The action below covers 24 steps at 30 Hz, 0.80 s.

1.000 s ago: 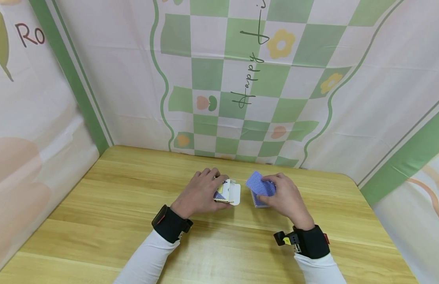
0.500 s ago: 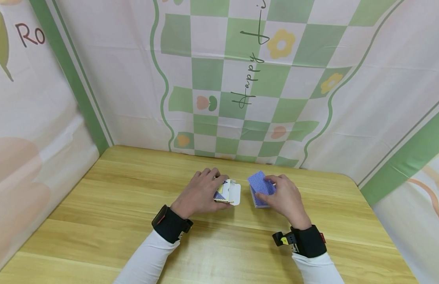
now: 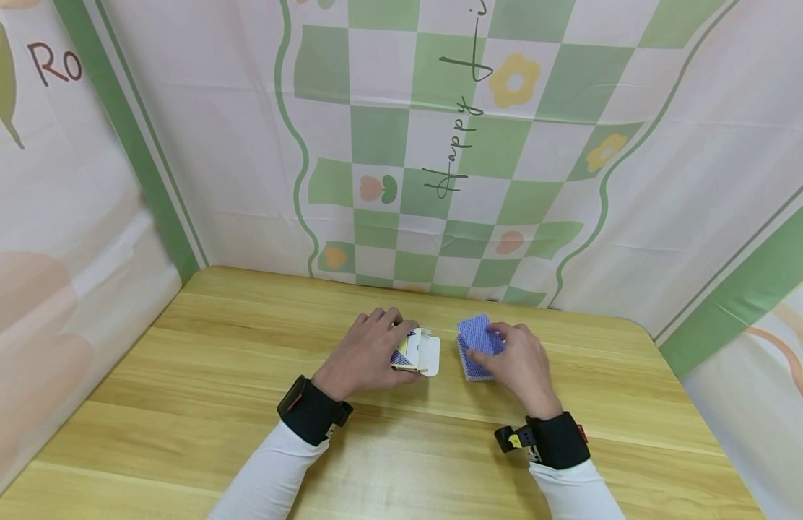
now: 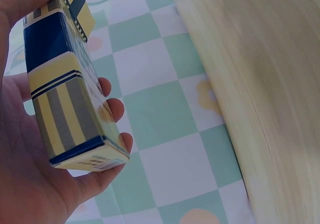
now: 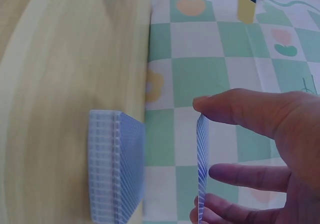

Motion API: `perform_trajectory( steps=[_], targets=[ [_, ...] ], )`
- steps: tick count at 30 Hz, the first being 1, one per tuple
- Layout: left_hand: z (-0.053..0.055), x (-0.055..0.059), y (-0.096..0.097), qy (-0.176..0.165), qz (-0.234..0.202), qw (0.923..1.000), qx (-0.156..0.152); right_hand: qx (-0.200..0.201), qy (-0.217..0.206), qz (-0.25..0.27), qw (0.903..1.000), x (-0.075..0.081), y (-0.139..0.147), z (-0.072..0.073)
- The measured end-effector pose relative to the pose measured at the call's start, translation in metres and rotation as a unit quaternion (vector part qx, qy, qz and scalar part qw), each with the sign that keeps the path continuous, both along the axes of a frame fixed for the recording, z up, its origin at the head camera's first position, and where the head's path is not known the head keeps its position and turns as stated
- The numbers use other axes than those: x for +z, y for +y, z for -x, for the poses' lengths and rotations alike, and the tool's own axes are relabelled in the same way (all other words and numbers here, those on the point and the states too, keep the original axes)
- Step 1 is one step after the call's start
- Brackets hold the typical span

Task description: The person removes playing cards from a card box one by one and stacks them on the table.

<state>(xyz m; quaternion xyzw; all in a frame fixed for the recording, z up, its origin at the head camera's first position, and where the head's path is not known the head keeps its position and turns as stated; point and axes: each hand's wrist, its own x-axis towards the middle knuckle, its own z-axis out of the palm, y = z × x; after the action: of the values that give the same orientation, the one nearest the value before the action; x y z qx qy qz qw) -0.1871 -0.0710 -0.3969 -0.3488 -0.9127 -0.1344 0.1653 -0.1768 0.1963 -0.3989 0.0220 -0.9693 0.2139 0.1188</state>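
My left hand grips a playing-card box by its sides, its white end flap hanging open toward the right. In the left wrist view, the box shows cream, navy and grey stripes, with the fingers wrapped around it. To the right, my right hand pinches a thin blue-backed playing card by its edges, possibly more than one. Below that card, and apart from it, a squared deck of cards lies on the table, partly covered by the card and hand in the head view.
The wooden table stretches out on both sides of the hands. A checked green-and-white cloth hangs behind its far edge. Black bands with small cameras circle both wrists.
The right hand has shifted slightly left, and its card has turned from a slant to nearly line up over the deck. The left hand and the box have stayed still.
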Motion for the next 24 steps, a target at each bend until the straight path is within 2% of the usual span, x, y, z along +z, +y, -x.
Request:
perform_trajectory(
  steps=[9, 24],
  targets=[
    [0.000, 0.000, 0.000, 0.002, -0.002, 1.0000, 0.000, -0.027, -0.007, 0.011, 0.9995, -0.009, -0.003, 0.002],
    [0.000, -0.002, 0.000, 0.010, -0.004, 0.9999, -0.002, -0.038, 0.019, -0.010, 0.9991, -0.017, -0.005, 0.003]
  ],
)
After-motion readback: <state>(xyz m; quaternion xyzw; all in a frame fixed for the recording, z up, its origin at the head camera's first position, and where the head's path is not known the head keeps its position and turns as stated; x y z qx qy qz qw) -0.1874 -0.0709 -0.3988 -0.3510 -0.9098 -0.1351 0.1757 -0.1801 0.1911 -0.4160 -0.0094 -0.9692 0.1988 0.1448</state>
